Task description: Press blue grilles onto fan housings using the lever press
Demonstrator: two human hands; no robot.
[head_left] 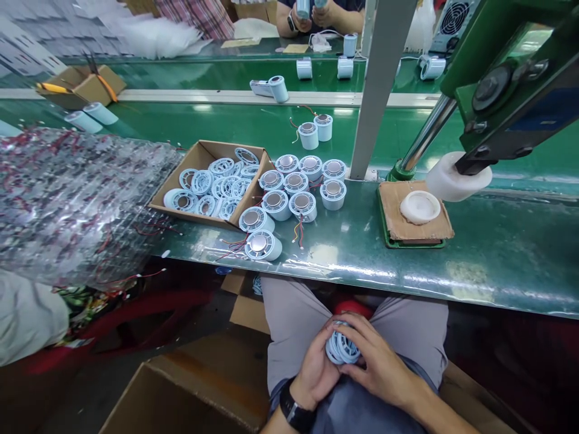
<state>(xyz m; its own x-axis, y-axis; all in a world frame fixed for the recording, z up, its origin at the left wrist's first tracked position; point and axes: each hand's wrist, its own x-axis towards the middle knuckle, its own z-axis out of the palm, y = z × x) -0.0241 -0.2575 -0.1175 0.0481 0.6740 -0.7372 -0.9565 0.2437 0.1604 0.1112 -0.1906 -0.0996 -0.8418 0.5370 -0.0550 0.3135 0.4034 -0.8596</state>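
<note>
Low over my lap, a small bunch of light-blue slotted plastic rings (342, 348) is held between both palms. My left hand (319, 364) cups the rings from the left and below, a dark watch on its wrist. My right hand (373, 355) wraps them from the right, its fingers curled over the top. On the bench ahead, a cardboard box (199, 220) holds many more such rings. Beside it stand several light-blue cylindrical housings (304, 205) with silver discs on top, and thin red and yellow wires trail from some.
A green hand press (423, 144) with a white plunger (459, 176) stands at right over a white round seat (420, 207). Bubble wrap with wired parts (81, 199) covers the left. A metal post (377, 90) rises mid-bench. Across the bench, a person's hands (316, 15) hold blue cylinders.
</note>
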